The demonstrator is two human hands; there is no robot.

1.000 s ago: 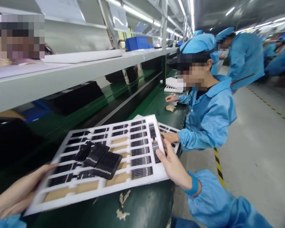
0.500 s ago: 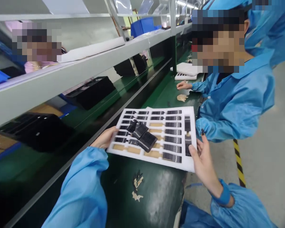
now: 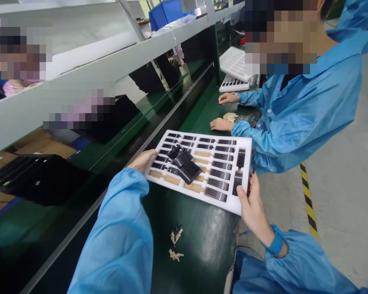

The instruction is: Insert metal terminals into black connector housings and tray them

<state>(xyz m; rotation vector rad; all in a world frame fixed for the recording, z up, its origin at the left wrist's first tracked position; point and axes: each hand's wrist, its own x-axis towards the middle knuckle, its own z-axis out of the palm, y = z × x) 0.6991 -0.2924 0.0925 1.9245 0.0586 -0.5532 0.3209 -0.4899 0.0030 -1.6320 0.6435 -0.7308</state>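
Observation:
A white foam tray (image 3: 225, 203) is held level above the green bench between my two hands. Several of its slots hold stacks of thin black parts (image 3: 222, 174); others are bare down to a tan bottom. Loose black ribbed pieces (image 3: 190, 171) lie heaped on top of the tray's middle. My left hand (image 3: 143, 160) grips the left edge, its fingers partly hidden beneath. My right hand (image 3: 253, 202) clasps the right edge with the thumb on top; a small dark piece shows by a raised fingertip.
Small tan and black scraps (image 3: 176, 245) lie on the green bench (image 3: 202, 245). A co-worker in a blue smock (image 3: 303, 110) sits at the right, hands near a tan pile (image 3: 230, 117). Beyond are white trays (image 3: 234, 65). A shelf rail (image 3: 88, 77) runs along the left.
My hands still hold the tray, which has turned slightly clockwise. The co-worker's second hand now shows on the bench. A white tray behind appears more tilted. The view has shifted.

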